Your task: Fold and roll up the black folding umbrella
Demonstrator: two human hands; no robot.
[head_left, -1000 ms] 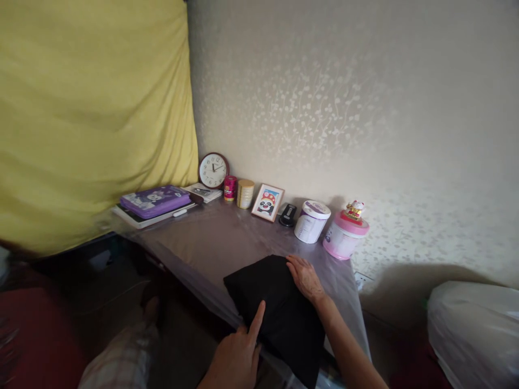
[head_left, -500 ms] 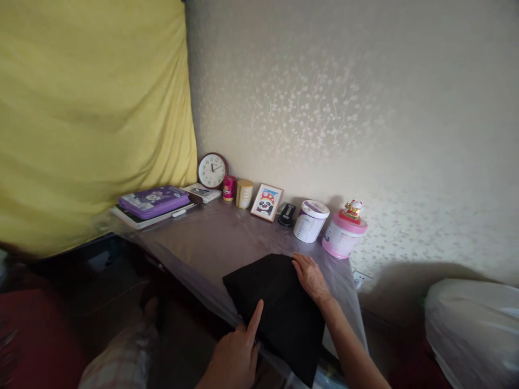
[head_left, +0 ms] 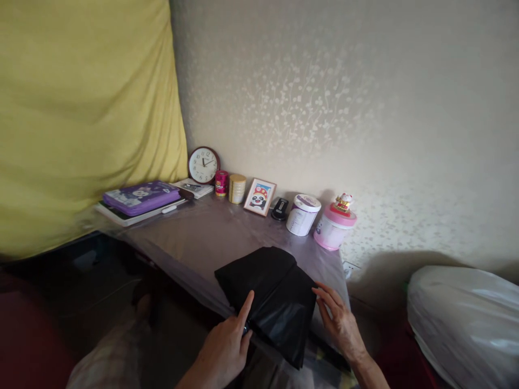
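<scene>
A black umbrella (head_left: 267, 297) lies partly over the table's front edge, its canopy collapsed into loose, flattened folds. My left hand (head_left: 225, 343) is wrapped round its near end, where a small shiny part of the handle shows; the index finger points forward along the cloth. At the canopy's right edge is my right hand (head_left: 338, 319), with thumb and fingertips pinching a fold of the black cloth. Most of the handle is hidden inside my left hand.
Along the wall stand a clock (head_left: 204, 165), a pink can (head_left: 221, 183), a yellow-lidded jar (head_left: 237, 189), a panda picture frame (head_left: 260, 197), a white tub (head_left: 303, 216) and a pink tub (head_left: 334, 229) topped by a cat figurine. A purple case (head_left: 140, 198) rests on books at left.
My right hand has moved right and nearer, from the canopy's far top to its right edge. The umbrella's folds have shifted, and a crease now shows down its middle.
</scene>
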